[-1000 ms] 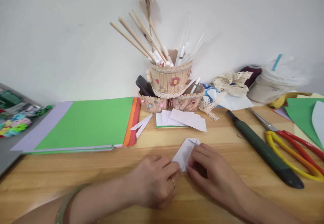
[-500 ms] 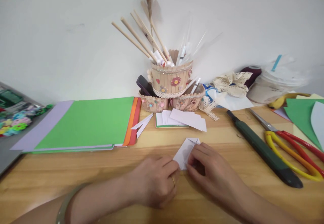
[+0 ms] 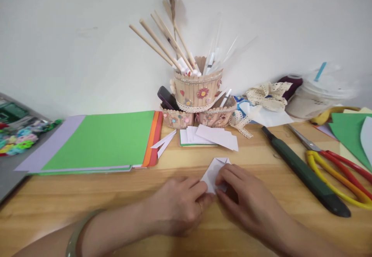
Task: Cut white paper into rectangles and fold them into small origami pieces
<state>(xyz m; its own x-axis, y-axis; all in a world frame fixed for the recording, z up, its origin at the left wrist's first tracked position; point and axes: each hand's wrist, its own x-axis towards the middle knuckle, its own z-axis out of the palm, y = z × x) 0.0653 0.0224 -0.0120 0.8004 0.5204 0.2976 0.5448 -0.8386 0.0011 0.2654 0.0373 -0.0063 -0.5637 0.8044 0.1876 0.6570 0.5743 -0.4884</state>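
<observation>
A small folded white paper (image 3: 209,175) lies on the wooden table between my hands, with creased flaps at its top edge. My left hand (image 3: 183,204), with a ring and a bracelet, pinches the paper's lower left corner between curled fingers. On the paper's right side, my right hand (image 3: 245,197) has its fingertips and thumb closed on the edge, hiding that part. Behind the paper sits a small stack of white slips (image 3: 216,136), and two narrow white strips (image 3: 165,142) lie left of it.
Coloured sheets (image 3: 101,140) lie at the left. Decorated stick baskets (image 3: 199,92) with wooden sticks stand at the back. A dark green cutter (image 3: 305,171), scissors (image 3: 334,171) and a lidded plastic cup (image 3: 314,96) are at the right. A grey tray edge (image 3: 13,179) is at far left.
The fingers of both hands have shifted slightly at the paper's lower edge, and my right fingertips cover a little more of it. The whole view has moved slightly.
</observation>
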